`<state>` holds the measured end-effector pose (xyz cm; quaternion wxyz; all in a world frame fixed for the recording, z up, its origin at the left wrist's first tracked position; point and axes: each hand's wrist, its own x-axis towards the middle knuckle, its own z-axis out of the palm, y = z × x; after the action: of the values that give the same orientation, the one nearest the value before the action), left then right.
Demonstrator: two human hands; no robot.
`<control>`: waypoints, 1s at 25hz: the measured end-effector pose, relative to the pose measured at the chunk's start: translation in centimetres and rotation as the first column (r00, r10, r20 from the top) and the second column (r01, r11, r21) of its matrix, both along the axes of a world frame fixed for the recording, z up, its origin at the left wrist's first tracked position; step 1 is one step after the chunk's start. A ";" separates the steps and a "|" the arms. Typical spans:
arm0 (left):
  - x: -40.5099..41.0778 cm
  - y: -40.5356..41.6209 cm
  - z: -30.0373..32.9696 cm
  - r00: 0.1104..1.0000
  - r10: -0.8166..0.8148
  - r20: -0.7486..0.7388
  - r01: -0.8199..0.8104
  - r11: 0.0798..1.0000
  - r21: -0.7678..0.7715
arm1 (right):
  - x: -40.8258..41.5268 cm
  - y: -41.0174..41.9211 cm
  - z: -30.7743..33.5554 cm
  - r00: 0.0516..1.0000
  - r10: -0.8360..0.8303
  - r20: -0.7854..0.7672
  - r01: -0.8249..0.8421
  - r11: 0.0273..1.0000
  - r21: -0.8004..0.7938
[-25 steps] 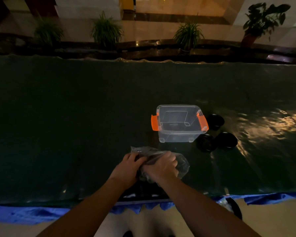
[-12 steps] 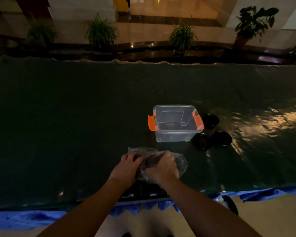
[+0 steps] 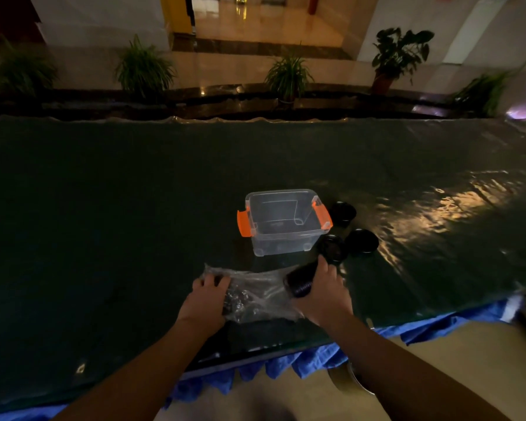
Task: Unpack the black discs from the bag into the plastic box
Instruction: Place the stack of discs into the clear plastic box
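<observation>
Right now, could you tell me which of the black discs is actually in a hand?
The black disc gripped by the right hand, just out of the bag. The other three discs lie untouched right of the box.

The scene is dim and grainy. Warm light comes from the lit hall (image 3: pixel 264 19) far beyond the fingers, and it throws a yellowish glare on the dark tabletop (image 3: pixel 456 205) to the right of them. Straight edges bow toward the frame borders. Shadows around the hands (image 3: pixel 325 287) are murky, and detail there is soft.
</observation>
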<state>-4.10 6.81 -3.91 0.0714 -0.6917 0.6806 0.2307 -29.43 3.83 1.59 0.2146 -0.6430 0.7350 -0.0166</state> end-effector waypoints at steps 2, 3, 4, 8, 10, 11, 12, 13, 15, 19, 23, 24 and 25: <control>0.0 -0.1 0.0 0.999 -0.018 0.035 0.018 1.000 -0.003 | -0.5 -0.4 1.3 0.999 -0.014 -0.041 0.009 0.994 -0.105; 0.0 -0.2 0.1 0.998 -0.028 0.055 0.028 1.000 0.001 | -0.5 -0.7 2.0 0.999 -0.011 -0.050 0.003 0.989 -0.147; 0.1 -0.2 0.2 0.997 -0.037 0.073 0.037 0.999 0.008 | -0.2 -1.0 2.8 0.999 -0.005 -0.053 -0.005 0.983 -0.185; 0.5 -0.6 0.7 0.995 -0.068 0.078 0.066 0.998 0.021 | 1.3 -3.4 5.8 1.000 -0.003 -0.022 -0.004 0.956 -0.294; 0.6 -0.7 1.2 0.994 -0.077 0.073 0.077 0.997 0.005 | 2.3 -4.9 6.8 1.000 -0.012 -0.017 0.006 0.947 -0.320; 0.6 -0.8 1.4 0.995 -0.077 0.070 0.078 0.997 -0.013 | 2.7 -5.8 7.1 1.000 -0.015 -0.025 0.006 0.944 -0.330; 0.6 -1.1 1.7 0.995 -0.074 0.070 0.077 0.996 -0.035 | 3.1 -6.8 7.3 0.999 -0.014 -0.036 0.001 0.941 -0.337; 0.5 -1.4 2.0 0.995 -0.070 0.074 0.074 0.996 -0.057 | 3.4 -7.7 7.3 0.999 -0.007 -0.048 -0.010 0.940 -0.342; 0.1 -2.5 2.7 0.994 -0.047 0.094 0.057 0.993 -0.099 | 3.8 -9.9 6.8 0.998 0.032 -0.060 -0.051 0.941 -0.335; -0.8 -4.6 3.5 0.989 0.016 0.149 0.008 0.987 -0.158 | 4.6 -14.2 4.6 0.992 0.108 -0.064 -0.122 0.948 -0.293; -1.9 -6.8 3.9 0.977 0.100 0.189 -0.068 0.983 -0.168 | 5.9 -17.6 2.2 0.995 0.103 -0.005 -0.102 0.977 -0.187; -2.2 -7.3 3.9 0.973 0.116 0.198 -0.082 0.981 -0.173 | 6.1 -18.2 1.8 0.995 0.097 0.012 -0.094 0.983 -0.157; -2.5 -7.7 3.8 0.969 0.131 0.208 -0.095 0.980 -0.177 | 6.3 -18.7 1.2 0.995 0.092 0.030 -0.088 0.988 -0.125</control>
<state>-6.57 -0.86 -0.09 0.0747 -0.7542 0.6448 0.0993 -23.16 -14.88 2.79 0.1881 -0.6871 0.6988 -0.0637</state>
